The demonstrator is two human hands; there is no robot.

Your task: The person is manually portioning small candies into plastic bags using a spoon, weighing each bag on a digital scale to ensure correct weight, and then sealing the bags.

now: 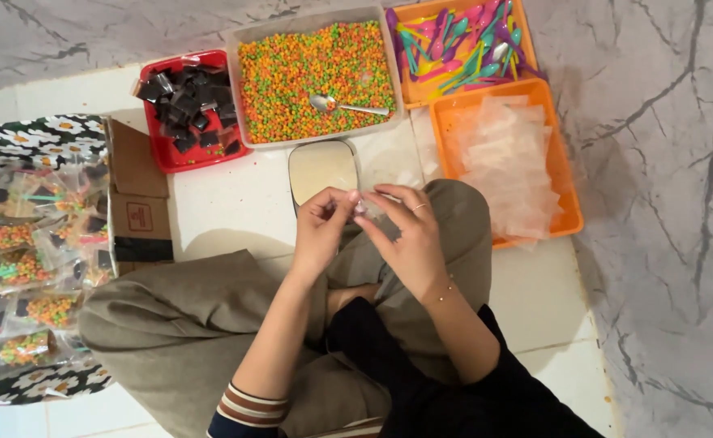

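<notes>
From the head camera, the left hand (317, 231) and the right hand (409, 239) both pinched a small clear bag (374, 204) between their fingertips, above the lap. The thin bag could slip or tear if the fingers pulled too hard. The tub (317, 77) of colourful beads sat ahead on the floor.

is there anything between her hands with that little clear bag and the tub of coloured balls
Only the small cream scale lies on the floor between them. Both the left hand and right hand pinch the clear bag above the knee; the tub sits open beyond, a spoon in it.
</notes>
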